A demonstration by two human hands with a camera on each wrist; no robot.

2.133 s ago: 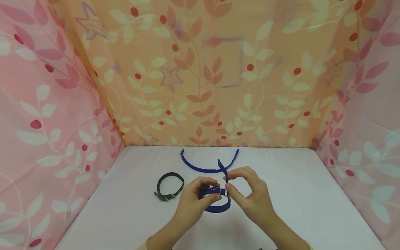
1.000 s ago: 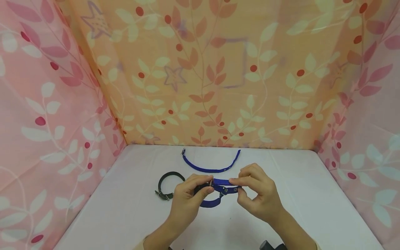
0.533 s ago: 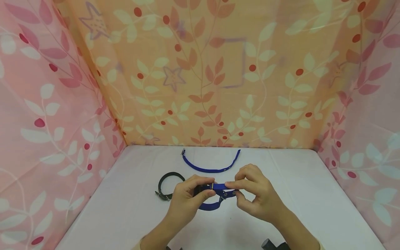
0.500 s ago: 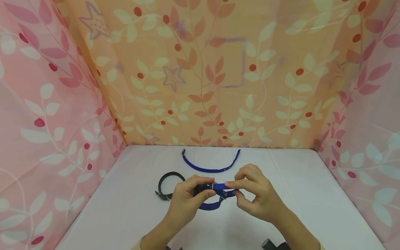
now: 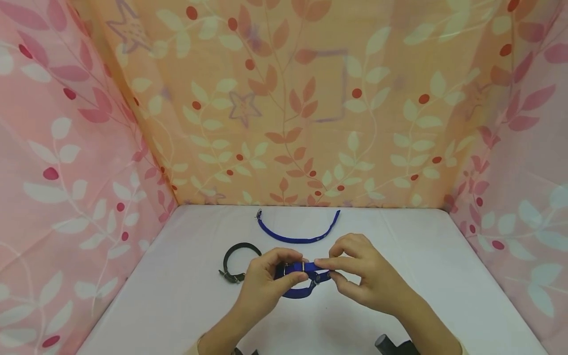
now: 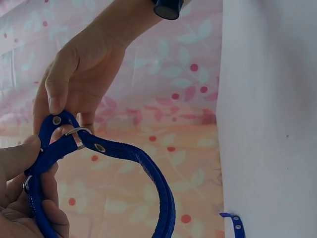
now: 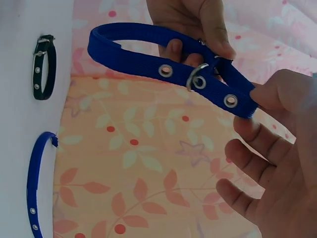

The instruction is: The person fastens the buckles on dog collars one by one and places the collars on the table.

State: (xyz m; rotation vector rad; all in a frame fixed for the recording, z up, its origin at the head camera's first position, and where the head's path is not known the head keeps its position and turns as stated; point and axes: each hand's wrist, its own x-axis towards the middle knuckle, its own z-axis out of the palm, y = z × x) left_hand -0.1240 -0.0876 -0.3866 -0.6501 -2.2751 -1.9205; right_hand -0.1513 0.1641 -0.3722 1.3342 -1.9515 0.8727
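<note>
A blue collar [image 7: 133, 59] with metal eyelets is held up above the table, bent into a loop. My left hand [image 5: 265, 282] grips it at the buckle, thumb on one side and fingers on the other. Close by on the right, my right hand [image 5: 366, 273] pinches the folded strap between thumb and forefinger. In the right wrist view its other fingers stand loosely apart from the strap. The strap passes through a metal ring [image 6: 79, 131], folds back and runs to the buckle. How far its tip goes into the buckle is hidden by my left fingers.
Behind my hands a second blue collar [image 5: 295, 240] lies unbuckled in a curve on the white table [image 5: 177, 305]. A dark green collar [image 5: 227, 261], buckled into a ring, lies at the left. Patterned curtains [image 5: 284, 98] enclose the back and sides.
Two seconds ago the strap end stood upright in my right fingers; since then it has been folded over towards the buckle. In the last half second my right hand has shifted slightly left.
</note>
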